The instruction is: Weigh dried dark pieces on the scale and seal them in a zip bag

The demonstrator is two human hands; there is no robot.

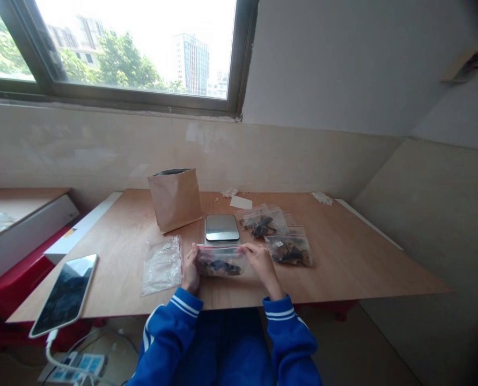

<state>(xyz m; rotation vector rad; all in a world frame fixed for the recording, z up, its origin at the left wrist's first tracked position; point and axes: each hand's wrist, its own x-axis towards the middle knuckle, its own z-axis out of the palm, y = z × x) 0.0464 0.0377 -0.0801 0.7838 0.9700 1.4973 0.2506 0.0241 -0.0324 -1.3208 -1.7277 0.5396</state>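
Between my hands, near the table's front edge, is a clear zip bag [220, 264] with a red seal line and dark, dried-looking pieces inside. My left hand [190, 269] grips its left end. The fingers of my right hand [260, 262] pinch the seal toward its right end. Just behind the bag lies a digital scale [222, 227] with a silver plate. To the right rest more zip bags of dark pieces, one nearer [290, 249] and another farther back [263, 222]. Flat, unfilled-looking zip bags [162, 265] lie to the left of my left hand.
A brown paper pouch [175, 199] stands upright at the back left. At the left edge lies a phone [65, 295] with a white cable [51, 348] hanging down. A white card [241, 202] and crumpled white scraps [322, 198] lie toward the wall.
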